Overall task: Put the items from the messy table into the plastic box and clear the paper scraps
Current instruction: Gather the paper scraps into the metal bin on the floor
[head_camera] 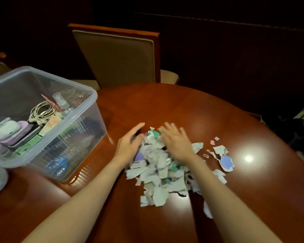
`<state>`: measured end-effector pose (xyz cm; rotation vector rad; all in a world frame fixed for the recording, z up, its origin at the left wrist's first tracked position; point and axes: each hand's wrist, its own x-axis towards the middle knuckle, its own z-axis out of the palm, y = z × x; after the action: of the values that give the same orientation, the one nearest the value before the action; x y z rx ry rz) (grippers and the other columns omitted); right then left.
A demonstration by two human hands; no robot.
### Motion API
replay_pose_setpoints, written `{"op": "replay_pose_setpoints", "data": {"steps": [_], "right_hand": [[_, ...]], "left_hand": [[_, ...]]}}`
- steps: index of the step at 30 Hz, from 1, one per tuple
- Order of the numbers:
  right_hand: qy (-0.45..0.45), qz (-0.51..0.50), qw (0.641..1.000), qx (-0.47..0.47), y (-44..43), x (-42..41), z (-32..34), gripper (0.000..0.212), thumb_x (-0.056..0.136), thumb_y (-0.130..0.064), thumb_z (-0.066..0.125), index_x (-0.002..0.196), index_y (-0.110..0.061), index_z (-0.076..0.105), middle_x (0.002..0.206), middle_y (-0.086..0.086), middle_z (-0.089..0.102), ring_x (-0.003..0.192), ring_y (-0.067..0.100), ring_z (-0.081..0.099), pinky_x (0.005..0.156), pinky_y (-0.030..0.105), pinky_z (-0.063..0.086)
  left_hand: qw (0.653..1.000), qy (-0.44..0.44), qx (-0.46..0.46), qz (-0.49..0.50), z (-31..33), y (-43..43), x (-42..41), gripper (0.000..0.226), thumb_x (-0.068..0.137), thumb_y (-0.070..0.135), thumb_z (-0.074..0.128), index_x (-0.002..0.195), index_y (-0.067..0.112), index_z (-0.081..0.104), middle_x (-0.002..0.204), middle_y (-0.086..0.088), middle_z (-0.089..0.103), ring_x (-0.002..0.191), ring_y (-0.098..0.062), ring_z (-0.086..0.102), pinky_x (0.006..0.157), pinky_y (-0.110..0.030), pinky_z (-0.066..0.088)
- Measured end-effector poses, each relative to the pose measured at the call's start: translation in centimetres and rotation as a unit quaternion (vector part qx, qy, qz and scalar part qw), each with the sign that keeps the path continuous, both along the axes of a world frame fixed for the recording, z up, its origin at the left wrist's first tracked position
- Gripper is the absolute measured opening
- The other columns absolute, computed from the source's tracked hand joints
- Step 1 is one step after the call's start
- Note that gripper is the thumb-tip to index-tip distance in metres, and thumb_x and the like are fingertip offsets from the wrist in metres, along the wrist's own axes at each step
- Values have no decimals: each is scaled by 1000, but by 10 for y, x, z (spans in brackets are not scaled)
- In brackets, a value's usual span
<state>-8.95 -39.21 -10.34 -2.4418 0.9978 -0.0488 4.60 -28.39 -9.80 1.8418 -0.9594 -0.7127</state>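
Wooden table: paper scraps under left hand, right hand fingers.

Both hands lie spread on a heap of paper scraps on the brown surface: left hand at its left edge, right hand on top. A clear box of items stands left.
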Motion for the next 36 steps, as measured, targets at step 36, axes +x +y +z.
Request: {"op": "replay_pose_setpoints", "data": {"steps": [36], "right_hand": [[-38, -71, 997, 13, 111, -1, -3, 49, 102, -31, 23, 150, -21, 19, 158, -5, 12, 147, 10, 4, 118, 27, -1]], "left_hand": [[948, -212, 111, -208, -9, 36, -4, 42, 103, 28, 20, 141, 42, 33, 149, 26, 22, 143, 1, 8, 118, -28, 2]]}}
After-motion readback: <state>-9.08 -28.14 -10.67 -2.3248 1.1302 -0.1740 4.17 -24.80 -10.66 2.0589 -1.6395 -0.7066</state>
